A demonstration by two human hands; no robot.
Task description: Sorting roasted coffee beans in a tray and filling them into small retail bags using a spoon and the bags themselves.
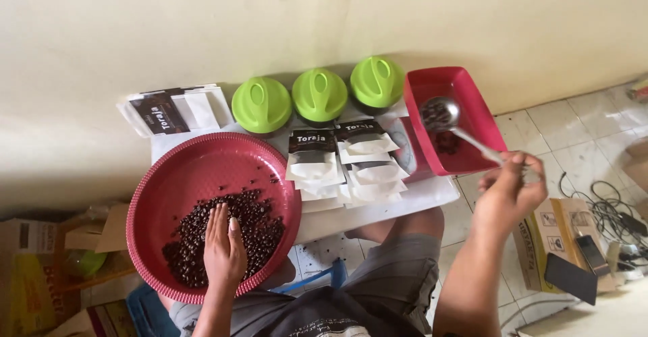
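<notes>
Below, two hands work with coffee beans at a small white table.
Flat and spread, the left hand lies on the dark coffee beans in the round red tray; the right hand pinches the handle of a metal scoop holding beans over the red rectangular tub, beside white pouches and three green lids.

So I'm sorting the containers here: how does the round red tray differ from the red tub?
The round red tray is wide, shallow and circular; the red tub is rectangular, smaller and deeper. The tray holds a large pile of coffee beans under the left hand; the tub holds only a few, with the metal scoop, held by the right hand, above it. Both are red plastic.
</notes>
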